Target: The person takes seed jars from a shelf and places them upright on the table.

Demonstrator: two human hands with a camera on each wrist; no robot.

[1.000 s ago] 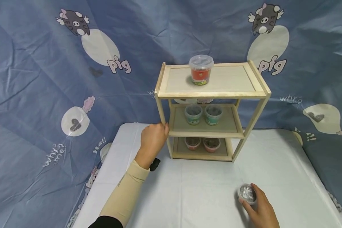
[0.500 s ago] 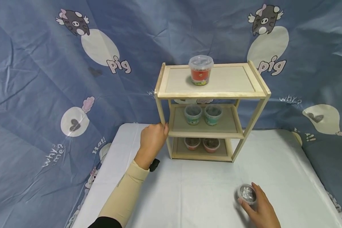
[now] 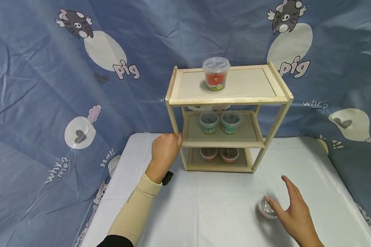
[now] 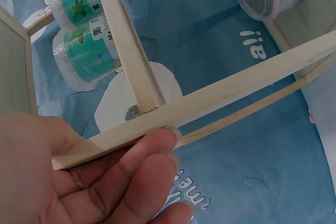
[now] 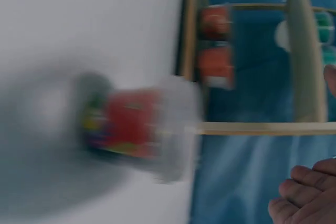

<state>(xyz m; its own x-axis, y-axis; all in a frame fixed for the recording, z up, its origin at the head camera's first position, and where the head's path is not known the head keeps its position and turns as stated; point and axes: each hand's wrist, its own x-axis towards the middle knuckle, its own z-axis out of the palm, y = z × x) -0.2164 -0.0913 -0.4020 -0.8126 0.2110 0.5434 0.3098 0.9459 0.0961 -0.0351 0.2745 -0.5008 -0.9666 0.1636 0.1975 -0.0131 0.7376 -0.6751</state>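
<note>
My left hand (image 3: pixel 165 151) holds the left front post of a three-tier wooden rack (image 3: pixel 253 84); the left wrist view shows its fingers curled round the post (image 4: pixel 226 95). At the lower right, my right hand (image 3: pixel 296 214) is spread open, apart from a small clear-lidded tub (image 3: pixel 265 211) standing on the white table. The thumb overlaps that tub's lid in the head view. In the right wrist view the tub (image 5: pixel 131 124) is blurred, with a red label, and the right hand's fingers (image 5: pixel 302 192) are off to its right.
A red-labelled tub (image 3: pixel 215 77) stands on the rack's top shelf. Two green-labelled tubs (image 3: pixel 231 124) share the middle shelf, and two reddish tubs (image 3: pixel 229 156) the bottom one. A blue printed cloth (image 3: pixel 160 41) hangs behind and at the sides of the table (image 3: pixel 222 206).
My right hand has let go of the small tub and risen up and to the right, fingers spreading. The tub stays on the table. The left hand keeps its hold on the post.
</note>
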